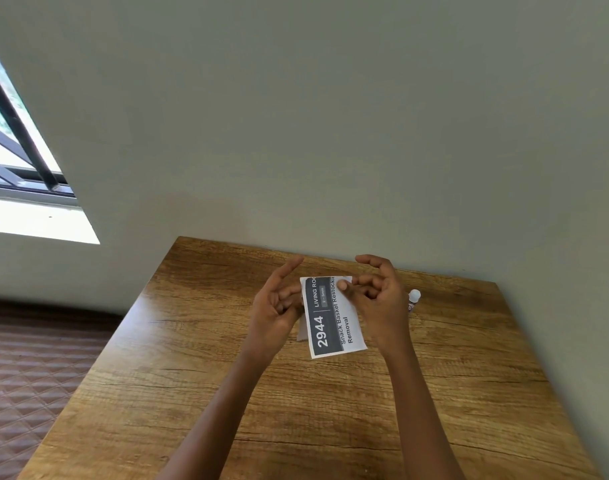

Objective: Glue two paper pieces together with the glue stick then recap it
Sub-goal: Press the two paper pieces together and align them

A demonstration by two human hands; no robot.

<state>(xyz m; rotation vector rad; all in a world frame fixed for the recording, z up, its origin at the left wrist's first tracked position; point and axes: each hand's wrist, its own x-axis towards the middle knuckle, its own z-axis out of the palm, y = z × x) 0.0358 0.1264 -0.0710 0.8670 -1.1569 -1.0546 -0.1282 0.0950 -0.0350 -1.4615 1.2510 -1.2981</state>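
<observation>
I hold a printed paper slip (334,318) above the wooden table (296,410); it reads "2944" on a dark band. A second white paper piece (302,330) peeks out behind its left edge. My left hand (278,306) holds the papers at their left side, index finger stretched up. My right hand (379,299) pinches the slip's upper right corner with thumb and fingers. The glue stick (413,300), with a white cap on it, lies on the table just right of my right hand.
The table stands against a plain grey wall (330,133). A window (19,150) is at the far left, and patterned brown flooring (36,375) lies left of the table.
</observation>
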